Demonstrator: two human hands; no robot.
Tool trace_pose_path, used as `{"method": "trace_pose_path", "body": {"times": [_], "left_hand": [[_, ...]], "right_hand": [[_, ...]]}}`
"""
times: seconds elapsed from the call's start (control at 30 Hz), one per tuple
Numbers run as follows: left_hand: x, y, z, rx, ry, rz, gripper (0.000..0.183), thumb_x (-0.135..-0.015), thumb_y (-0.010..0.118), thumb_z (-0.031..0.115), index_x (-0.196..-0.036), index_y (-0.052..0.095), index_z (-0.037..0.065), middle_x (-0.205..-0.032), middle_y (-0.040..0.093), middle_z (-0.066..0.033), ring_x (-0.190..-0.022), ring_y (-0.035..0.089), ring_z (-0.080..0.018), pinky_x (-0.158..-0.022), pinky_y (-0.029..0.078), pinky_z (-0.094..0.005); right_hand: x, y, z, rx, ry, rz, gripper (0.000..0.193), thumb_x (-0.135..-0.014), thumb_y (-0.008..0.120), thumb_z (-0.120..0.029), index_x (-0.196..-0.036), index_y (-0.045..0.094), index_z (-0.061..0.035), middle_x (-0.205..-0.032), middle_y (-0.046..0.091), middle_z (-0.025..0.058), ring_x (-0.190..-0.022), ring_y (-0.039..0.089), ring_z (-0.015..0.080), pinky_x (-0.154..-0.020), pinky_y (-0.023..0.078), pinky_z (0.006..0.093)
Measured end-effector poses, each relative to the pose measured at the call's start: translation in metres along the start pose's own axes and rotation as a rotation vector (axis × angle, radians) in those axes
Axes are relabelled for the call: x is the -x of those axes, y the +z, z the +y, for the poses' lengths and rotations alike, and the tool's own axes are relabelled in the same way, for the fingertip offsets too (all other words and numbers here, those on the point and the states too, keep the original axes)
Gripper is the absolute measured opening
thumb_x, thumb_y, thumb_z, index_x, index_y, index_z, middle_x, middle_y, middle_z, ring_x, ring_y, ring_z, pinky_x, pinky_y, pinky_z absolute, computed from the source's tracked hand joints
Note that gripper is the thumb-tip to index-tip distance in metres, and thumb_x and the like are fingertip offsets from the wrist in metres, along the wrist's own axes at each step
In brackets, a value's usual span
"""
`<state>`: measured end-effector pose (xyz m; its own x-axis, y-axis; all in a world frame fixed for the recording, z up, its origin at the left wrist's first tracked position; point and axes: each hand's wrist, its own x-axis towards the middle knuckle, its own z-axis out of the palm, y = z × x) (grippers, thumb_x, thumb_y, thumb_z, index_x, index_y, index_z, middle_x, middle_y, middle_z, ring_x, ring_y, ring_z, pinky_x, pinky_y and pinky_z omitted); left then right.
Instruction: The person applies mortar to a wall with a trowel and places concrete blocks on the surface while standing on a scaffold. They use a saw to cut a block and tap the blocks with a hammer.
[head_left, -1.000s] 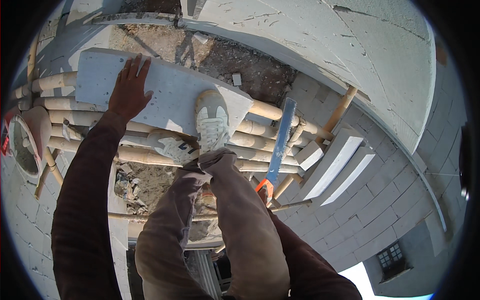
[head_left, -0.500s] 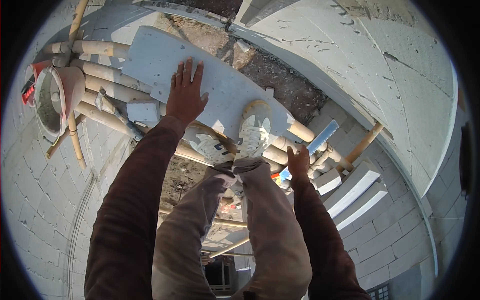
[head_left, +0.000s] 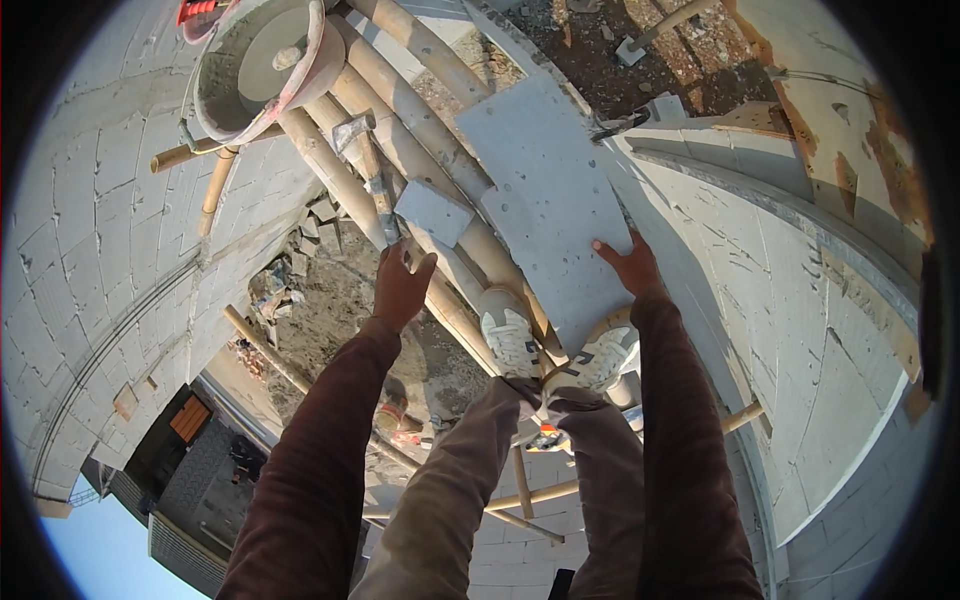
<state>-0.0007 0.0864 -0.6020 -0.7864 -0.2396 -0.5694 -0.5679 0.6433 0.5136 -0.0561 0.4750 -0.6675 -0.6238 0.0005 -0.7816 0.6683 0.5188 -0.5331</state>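
A flat grey aerated-concrete slab (head_left: pixel 545 170) lies across bamboo poles (head_left: pixel 410 130), under my right shoe (head_left: pixel 600 360). My right hand (head_left: pixel 635 268) grips its right edge, thumb on the top face and the other fingers partly hidden over the side. Fingers apart, my left hand (head_left: pixel 402 288) is at the lower end of a hammer (head_left: pixel 372 170) lying on the poles; whether the fingertips touch the handle is unclear. Beside the hammer sits a small block offcut (head_left: pixel 434 212). An orange-handled tool (head_left: pixel 547 438) shows partly below my shoes.
A round mortar bucket (head_left: pixel 225 80) stands at the upper left. Block walls rise on the left (head_left: pixel 110 230) and right (head_left: pixel 800 300). Between the poles the rubble-strewn ground (head_left: pixel 340 310) shows far below. More bamboo (head_left: pixel 265 350) crosses lower down.
The view has turned. My left hand has come off the slab to beside the hammer. My right hand has left the saw and taken the slab's right edge.
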Motion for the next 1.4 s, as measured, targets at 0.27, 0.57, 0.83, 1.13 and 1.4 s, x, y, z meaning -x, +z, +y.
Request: {"method": "trace_pose_path", "body": {"times": [0.27, 0.57, 0.83, 1.13, 1.4], "left_hand": [[-0.047, 0.011, -0.015, -0.241, 0.114, 0.098, 0.081, -0.085, 0.077, 0.040, -0.145, 0.042, -0.001, -0.148, 0.041, -0.0275, -0.136, 0.041, -0.0435, -0.113, 0.036, -0.0496], [-0.080, 0.041, 0.020, -0.834, 0.294, -0.181, 0.089, -0.077, 0.083, 0.044, -0.151, 0.041, 0.018, -0.162, 0.025, -0.0192, -0.151, 0.015, -0.0470, -0.118, 0.026, -0.0634], [-0.068, 0.049, -0.007, -0.818, 0.359, -0.114, 0.084, -0.077, 0.084, 0.040, -0.146, 0.044, 0.013, -0.160, 0.027, -0.0181, -0.151, 0.015, -0.0462, -0.118, 0.027, -0.0632], [-0.037, 0.067, 0.007, -0.305, 0.181, 0.196, 0.088, -0.083, 0.080, 0.039, -0.149, 0.037, -0.001, -0.156, 0.028, -0.0281, -0.146, 0.026, -0.0468, -0.119, 0.028, -0.0529], [0.053, 0.120, 0.032, 0.255, -0.120, 0.136, 0.080, -0.089, 0.074, 0.042, -0.139, 0.043, -0.012, -0.137, 0.045, -0.0322, -0.129, 0.047, -0.0458, -0.108, 0.042, -0.0482]], "right_hand": [[-0.002, 0.006, 0.006, -0.004, -0.088, 0.024, 0.073, -0.078, 0.085, -0.043, -0.130, 0.061, 0.0020, -0.117, 0.070, 0.0179, -0.106, 0.068, 0.0282, -0.095, 0.052, 0.0399], [-0.008, 0.004, 0.008, 0.046, 0.018, 0.012, 0.078, -0.078, 0.084, -0.045, -0.133, 0.058, 0.0033, -0.119, 0.069, 0.0199, -0.107, 0.068, 0.0306, -0.096, 0.052, 0.0413], [-0.002, 0.008, 0.010, 0.111, 0.008, 0.022, 0.079, -0.075, 0.085, -0.048, -0.130, 0.062, 0.0034, -0.118, 0.070, 0.0220, -0.108, 0.069, 0.0310, -0.096, 0.052, 0.0410], [0.018, 0.011, 0.011, 0.104, -0.066, 0.070, 0.071, -0.075, 0.085, -0.048, -0.123, 0.067, 0.0017, -0.111, 0.074, 0.0182, -0.104, 0.071, 0.0302, -0.095, 0.053, 0.0403], [0.051, 0.023, 0.032, 0.174, -0.092, 0.122, 0.061, -0.077, 0.083, -0.047, -0.116, 0.072, -0.0021, -0.106, 0.076, 0.0167, -0.098, 0.072, 0.0299, -0.090, 0.054, 0.0406]]}}
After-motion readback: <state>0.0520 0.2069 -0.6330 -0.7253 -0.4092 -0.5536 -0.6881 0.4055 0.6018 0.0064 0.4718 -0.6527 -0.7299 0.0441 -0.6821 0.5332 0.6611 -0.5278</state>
